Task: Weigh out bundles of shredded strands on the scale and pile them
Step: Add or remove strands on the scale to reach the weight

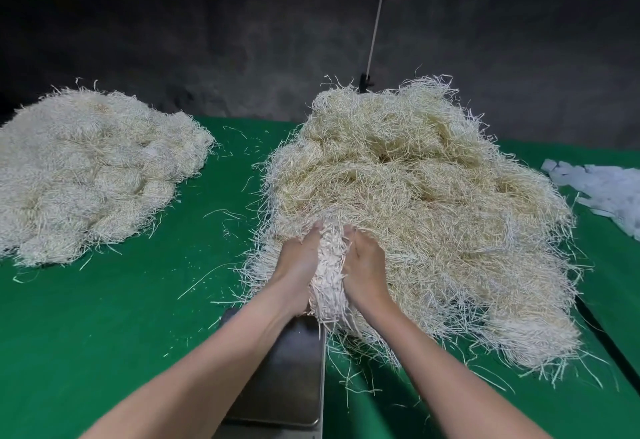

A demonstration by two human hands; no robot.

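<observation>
Item: bundle (329,275) of shredded strands, at the near edge of the loose heap (433,196), just above the far end of the scale (287,369).
Held by: my left hand (298,260) and right hand (364,267), fingers curled into either side (tips buried).
Step, I judge: gathering a portion.
Next: pull it free of stragglers, set it on the scale; finished pile (93,168) lies left.

Pale shredded strands (415,196) heap centre-right, one white bundle (329,275) at the near edge. Rounded bundles (86,168) lie piled left; the steel scale (287,369) sits lower centre.
</observation>
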